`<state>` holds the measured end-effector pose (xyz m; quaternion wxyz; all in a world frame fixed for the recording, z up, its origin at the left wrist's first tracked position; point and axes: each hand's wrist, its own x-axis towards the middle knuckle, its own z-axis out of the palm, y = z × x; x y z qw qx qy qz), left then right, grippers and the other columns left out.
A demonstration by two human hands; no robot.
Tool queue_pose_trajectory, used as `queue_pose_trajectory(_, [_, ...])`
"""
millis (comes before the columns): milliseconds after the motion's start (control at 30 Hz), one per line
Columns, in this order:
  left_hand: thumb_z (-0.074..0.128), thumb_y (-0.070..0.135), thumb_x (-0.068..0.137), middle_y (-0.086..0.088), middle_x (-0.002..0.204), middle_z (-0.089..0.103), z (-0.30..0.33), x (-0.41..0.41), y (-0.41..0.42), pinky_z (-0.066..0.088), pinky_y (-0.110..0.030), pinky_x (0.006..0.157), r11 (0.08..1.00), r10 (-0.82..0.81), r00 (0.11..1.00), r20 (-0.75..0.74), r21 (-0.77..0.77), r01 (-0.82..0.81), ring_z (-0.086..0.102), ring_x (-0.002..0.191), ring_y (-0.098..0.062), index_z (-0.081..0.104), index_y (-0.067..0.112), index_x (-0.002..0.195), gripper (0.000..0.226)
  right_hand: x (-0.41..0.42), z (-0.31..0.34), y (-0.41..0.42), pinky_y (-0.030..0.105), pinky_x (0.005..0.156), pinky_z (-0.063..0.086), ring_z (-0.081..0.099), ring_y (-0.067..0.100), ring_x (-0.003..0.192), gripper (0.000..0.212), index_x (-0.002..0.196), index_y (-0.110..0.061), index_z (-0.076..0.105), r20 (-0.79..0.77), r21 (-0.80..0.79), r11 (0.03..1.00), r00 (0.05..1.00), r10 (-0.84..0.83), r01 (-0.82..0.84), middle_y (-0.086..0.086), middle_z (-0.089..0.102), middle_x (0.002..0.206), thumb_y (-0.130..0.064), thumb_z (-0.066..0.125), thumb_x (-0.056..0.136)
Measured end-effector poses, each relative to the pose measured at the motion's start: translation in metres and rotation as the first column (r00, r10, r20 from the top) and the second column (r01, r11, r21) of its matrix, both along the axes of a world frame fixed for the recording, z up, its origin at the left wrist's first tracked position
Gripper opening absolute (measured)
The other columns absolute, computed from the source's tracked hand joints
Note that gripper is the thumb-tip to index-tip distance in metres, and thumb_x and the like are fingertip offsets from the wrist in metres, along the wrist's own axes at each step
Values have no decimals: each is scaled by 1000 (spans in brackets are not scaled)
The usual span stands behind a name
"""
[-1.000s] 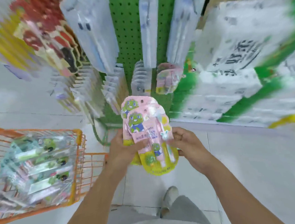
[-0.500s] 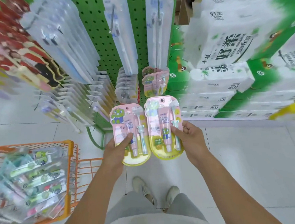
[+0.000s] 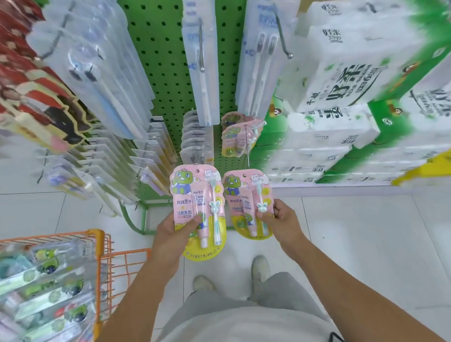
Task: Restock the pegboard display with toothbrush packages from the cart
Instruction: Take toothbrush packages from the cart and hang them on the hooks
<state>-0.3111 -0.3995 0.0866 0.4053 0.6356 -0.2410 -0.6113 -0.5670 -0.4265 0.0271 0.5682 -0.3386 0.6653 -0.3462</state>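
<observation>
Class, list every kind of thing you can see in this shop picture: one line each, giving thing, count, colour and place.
Pink kids' toothbrush packages: two, pink and yellow, one in each hand.
Same pink packages on hook: a few, low on the pegboard.
Pegboard: one, green, centre.
Clear toothbrush packs: many, pale blue, hanging on hooks.
Red packages: several, far left.
Tissue packs: several, white and green, stacked right.
Cart: one, orange, lower left, holding more packages.
Floor: white tiles.
Shoes: two, pale.
Left hand: grip on the left package.
Right hand: grip on the right package.
</observation>
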Motion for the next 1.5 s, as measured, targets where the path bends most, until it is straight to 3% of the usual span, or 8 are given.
queue_pose_trajectory(300, [71, 13, 90, -7, 116, 74, -1, -16, -6, 48, -55, 104, 998, -53, 998, -30, 15, 54, 67, 114, -33, 69, 15, 120, 31, -17, -6, -22, 28, 83, 57, 72, 22, 100, 26, 119, -9, 66, 78, 6, 996, 993, 88, -89, 7, 77, 110, -2, 66, 94])
queue_pose_trajectory(467, [66, 10, 94, -7, 118, 74, 0, -24, -11, 46, -56, 106, 999, -37, 999, -9, 17, 37, 67, 114, -32, 69, 16, 122, 29, -9, 1, -73, 13, 56, 37, 52, 8, 69, 17, 82, -12, 61, -5, 52, 992, 993, 118, -118, -11, 59, 71, -4, 61, 97])
queue_pose_trajectory(600, [61, 8, 97, -5, 115, 75, 2, -31, -11, 50, -50, 103, 1000, 2, 1000, 28, 24, -2, 69, 111, -28, 70, 16, 120, 26, 0, 10, -137, 26, 67, 41, 51, 19, 91, 25, 123, -13, 59, -39, 45, 987, 987, 154, -153, 1, 58, 98, -22, 62, 100])
queue_pose_trajectory(733, [62, 8, 96, -4, 111, 76, 5, -42, -3, 55, -38, 93, 1000, -9, 998, 56, 21, 8, 71, 107, -25, 71, 14, 118, 24, 3, 15, -181, 28, 65, 42, 48, 23, 87, 28, 99, -13, 59, -102, 69, 998, 995, 5, 2, 0, 54, 83, -36, 74, 91])
queue_pose_trajectory(900, [62, 4, 96, -4, 107, 77, 7, -52, -3, 57, -24, 79, 1000, -25, 999, 33, -1, 25, 73, 101, -21, 71, 12, 115, 23, -8, 23, -156, 37, 106, 45, 56, 29, 122, 62, 139, -6, 53, -117, 120, 989, 990, -76, 90, 10, 57, 139, -33, 77, 89])
queue_pose_trajectory(1000, [61, 6, 97, -4, 112, 76, 8, -57, -16, 56, -27, 87, 999, -36, 999, 8, -38, 36, 72, 103, -19, 69, 13, 120, 25, -18, 43, -105, 38, 97, 55, 68, 30, 108, 20, 111, -9, 68, 136, 131, 991, 989, -49, 31, 12, 72, 113, -20, 69, 94])
queue_pose_trajectory(1133, [61, 4, 96, -5, 111, 76, -1, -67, -36, 56, -23, 81, 998, -65, 998, -27, -30, 64, 72, 99, -17, 68, 10, 120, 26, -25, 71, -63, 39, 91, 59, 72, 23, 94, 25, 118, -6, 67, 338, -60, 950, 889, 307, -306, 8, 74, 102, -13, 66, 93])
queue_pose_trajectory(1500, [64, 7, 95, -1, 85, 66, -30, -83, -48, 43, -11, 54, 996, -76, 947, 313, 68, 57, 56, 59, 1, 66, 10, 103, 9, -33, 16, -58, 39, 75, 60, 61, 20, 70, 16, 83, -11, 71, -64, -53, 954, 954, 291, -295, 9, 68, 76, 2, 68, 92])
